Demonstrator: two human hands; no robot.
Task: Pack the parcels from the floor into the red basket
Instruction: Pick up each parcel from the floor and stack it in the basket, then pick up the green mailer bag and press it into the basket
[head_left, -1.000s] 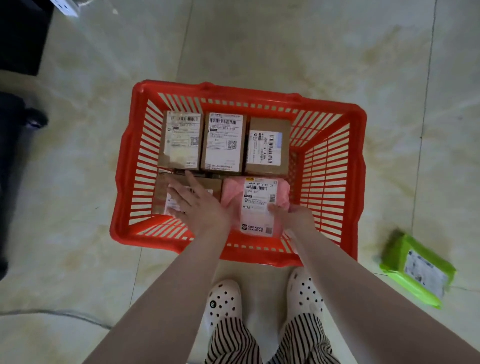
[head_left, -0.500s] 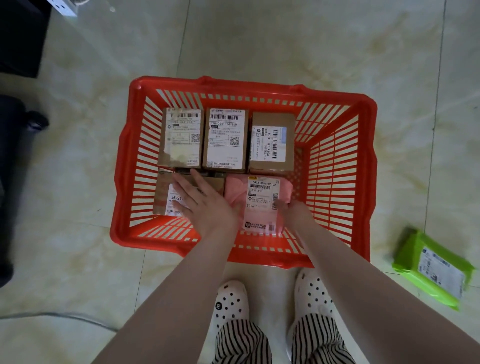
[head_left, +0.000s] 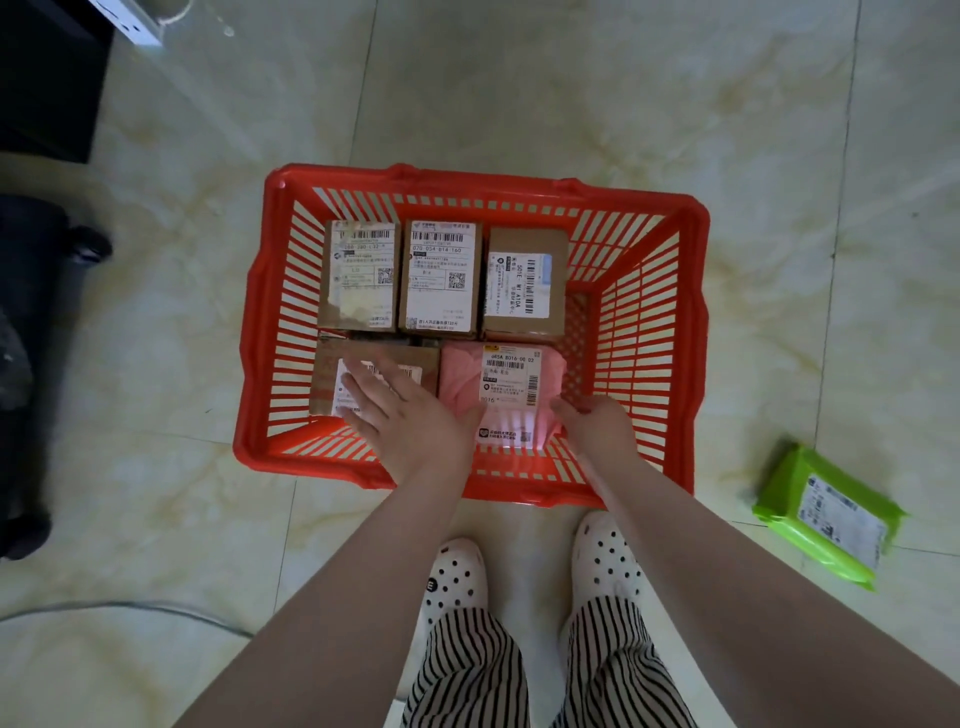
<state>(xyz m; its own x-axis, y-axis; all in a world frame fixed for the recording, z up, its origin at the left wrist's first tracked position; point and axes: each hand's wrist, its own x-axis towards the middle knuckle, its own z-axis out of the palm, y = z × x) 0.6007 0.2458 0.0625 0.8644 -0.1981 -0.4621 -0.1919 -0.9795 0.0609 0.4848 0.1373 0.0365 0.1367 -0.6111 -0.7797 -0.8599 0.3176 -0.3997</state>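
The red basket (head_left: 467, 179) stands on the tiled floor in front of my feet. Three brown boxes (head_left: 441, 275) fill its back row. A fourth brown box (head_left: 327, 374) lies front left, and my left hand (head_left: 405, 421) rests flat on it with straight fingers. Beside that box lies a pink parcel (head_left: 462, 389) with a white label. My right hand (head_left: 597, 426) curls its fingers round the parcel's near right corner. A green parcel (head_left: 826, 514) lies on the floor to the right of the basket.
Dark furniture (head_left: 41, 78) and a black object (head_left: 31, 322) stand along the left edge. A white power strip (head_left: 130, 21) lies top left, and a cable (head_left: 130, 608) runs across the floor lower left. My white dotted clogs (head_left: 457, 577) stand just behind the basket.
Both hands stay on the front row of parcels. My left hand has slid slightly toward me over the brown box. The pink parcel has settled lower in the basket.
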